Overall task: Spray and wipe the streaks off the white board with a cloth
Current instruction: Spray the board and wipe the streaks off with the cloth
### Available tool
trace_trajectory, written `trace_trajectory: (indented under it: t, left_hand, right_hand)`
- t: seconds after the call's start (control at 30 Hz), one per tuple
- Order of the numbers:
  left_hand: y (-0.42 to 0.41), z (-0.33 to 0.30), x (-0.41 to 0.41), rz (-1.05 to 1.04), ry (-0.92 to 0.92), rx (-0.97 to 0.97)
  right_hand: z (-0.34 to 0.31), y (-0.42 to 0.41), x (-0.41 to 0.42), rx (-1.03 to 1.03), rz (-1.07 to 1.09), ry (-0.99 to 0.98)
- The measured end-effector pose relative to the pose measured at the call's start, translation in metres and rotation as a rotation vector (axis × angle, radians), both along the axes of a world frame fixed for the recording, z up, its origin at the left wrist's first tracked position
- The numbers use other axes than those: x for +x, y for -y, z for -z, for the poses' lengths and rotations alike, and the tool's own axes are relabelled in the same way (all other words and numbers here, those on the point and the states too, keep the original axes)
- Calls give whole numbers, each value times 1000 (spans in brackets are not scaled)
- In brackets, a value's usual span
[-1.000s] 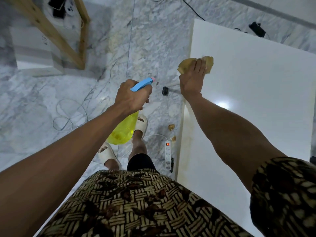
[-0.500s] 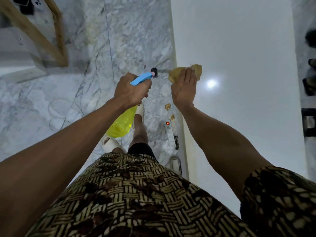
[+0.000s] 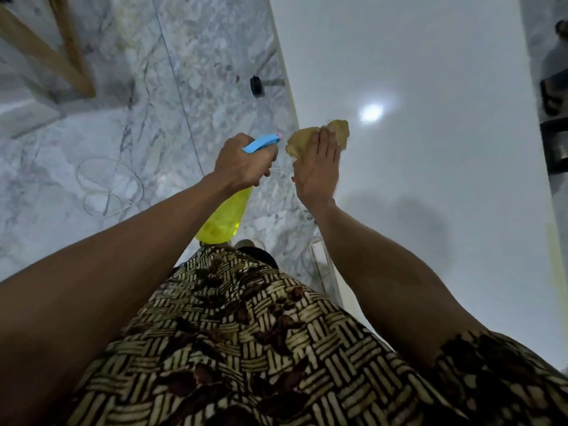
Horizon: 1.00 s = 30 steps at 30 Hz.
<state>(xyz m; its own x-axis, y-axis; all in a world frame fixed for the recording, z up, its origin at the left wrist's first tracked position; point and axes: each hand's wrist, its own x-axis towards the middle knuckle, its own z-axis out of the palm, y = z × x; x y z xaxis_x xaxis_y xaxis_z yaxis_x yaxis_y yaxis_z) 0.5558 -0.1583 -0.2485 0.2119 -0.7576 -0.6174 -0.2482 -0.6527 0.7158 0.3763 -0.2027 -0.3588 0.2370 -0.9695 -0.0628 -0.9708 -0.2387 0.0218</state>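
Yellow cloth [image 3: 319, 135], pressed flat under the right hand [image 3: 316, 167], has slid nearer along the white board's [image 3: 430, 195] left edge. Left hand [image 3: 242, 162] grips the spray bottle [image 3: 227, 215]; wiping continues.

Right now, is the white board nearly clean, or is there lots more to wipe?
Mid-job. Most of the white board looks glossy. The right hand presses the yellow cloth flat near the left edge while the left hand grips the yellow spray bottle. Yellowish staining along the right edge is not yet wiped.
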Motion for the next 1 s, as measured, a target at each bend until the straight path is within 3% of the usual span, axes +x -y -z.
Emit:
trace_trajectory:
  t: [0.53, 1.0]
  left_hand:
    - [-120, 16, -143, 80, 15, 80]
    - [-284, 3, -207, 288, -27, -1]
  right_hand:
    - [-3, -187, -122, -8, 47, 170]
    - [2, -361, -228, -83, 173, 89]
